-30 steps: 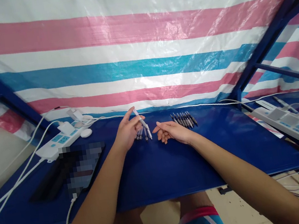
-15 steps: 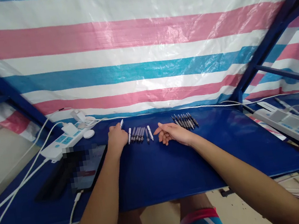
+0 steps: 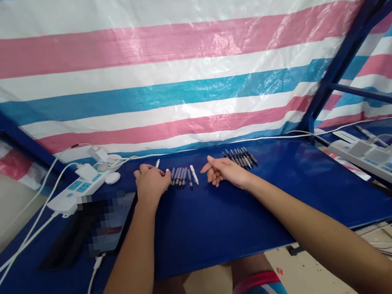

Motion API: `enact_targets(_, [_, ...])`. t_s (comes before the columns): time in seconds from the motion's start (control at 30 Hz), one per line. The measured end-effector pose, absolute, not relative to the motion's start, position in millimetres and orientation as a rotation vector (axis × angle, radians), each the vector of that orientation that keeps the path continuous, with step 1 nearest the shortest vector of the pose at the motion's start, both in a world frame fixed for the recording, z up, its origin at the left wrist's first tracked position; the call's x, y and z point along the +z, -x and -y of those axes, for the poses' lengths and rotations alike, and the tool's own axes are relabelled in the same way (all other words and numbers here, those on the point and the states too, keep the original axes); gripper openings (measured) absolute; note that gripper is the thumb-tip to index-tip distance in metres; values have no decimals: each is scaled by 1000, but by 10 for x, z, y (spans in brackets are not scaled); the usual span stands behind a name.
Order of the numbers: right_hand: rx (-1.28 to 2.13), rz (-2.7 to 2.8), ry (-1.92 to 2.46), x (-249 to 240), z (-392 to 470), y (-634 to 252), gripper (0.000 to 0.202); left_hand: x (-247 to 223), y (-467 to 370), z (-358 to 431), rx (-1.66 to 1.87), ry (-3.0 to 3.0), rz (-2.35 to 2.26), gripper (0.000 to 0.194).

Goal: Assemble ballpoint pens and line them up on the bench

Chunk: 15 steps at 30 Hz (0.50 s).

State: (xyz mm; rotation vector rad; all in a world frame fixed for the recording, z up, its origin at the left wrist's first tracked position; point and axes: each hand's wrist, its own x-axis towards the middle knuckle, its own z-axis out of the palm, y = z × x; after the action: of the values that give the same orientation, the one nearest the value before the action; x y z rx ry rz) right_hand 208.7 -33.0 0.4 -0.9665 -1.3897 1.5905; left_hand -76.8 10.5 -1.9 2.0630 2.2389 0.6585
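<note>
My left hand (image 3: 150, 182) is palm down over the blue table, its thumb spread out at the white pen on the left end of a row. Another white pen (image 3: 157, 163) shows just beyond its fingers, partly covered by them. Several grey pens (image 3: 181, 175) lie side by side to its right, then a dark pen (image 3: 190, 180) and a white pen (image 3: 194, 174). My right hand (image 3: 220, 170) rests on its side with loosely bent fingers apart and nothing in them. Behind it lies a group of several dark pens (image 3: 243, 157).
A power strip (image 3: 80, 184), a round white object (image 3: 113, 178) and a dark tablet-like device (image 3: 119, 222) with a cable are at the left. Another power strip (image 3: 382, 163) sits at the right. A striped sheet (image 3: 187, 89) hangs behind the blue table (image 3: 216, 232).
My left hand has spread wider, its thumb now reaching the leftmost white pen of the row. The pen beyond it looks unmoved. My right hand stays put; the view has shifted slightly.
</note>
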Motion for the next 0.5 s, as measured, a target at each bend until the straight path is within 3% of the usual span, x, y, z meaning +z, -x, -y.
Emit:
enact_targets(0.27, [950, 1307, 1134, 145, 166, -2471, 76, -30, 791, -121, 770, -2085, -2182, 30])
enact_targets(0.37, [543, 1440, 1329, 171, 122, -2675, 67, 58, 772, -116, 989, -2080, -2116, 25])
enact_targets(0.5, [215, 1703, 1614, 138, 96, -2790, 38, 189, 652, -58, 1374, -1968, -1868, 20])
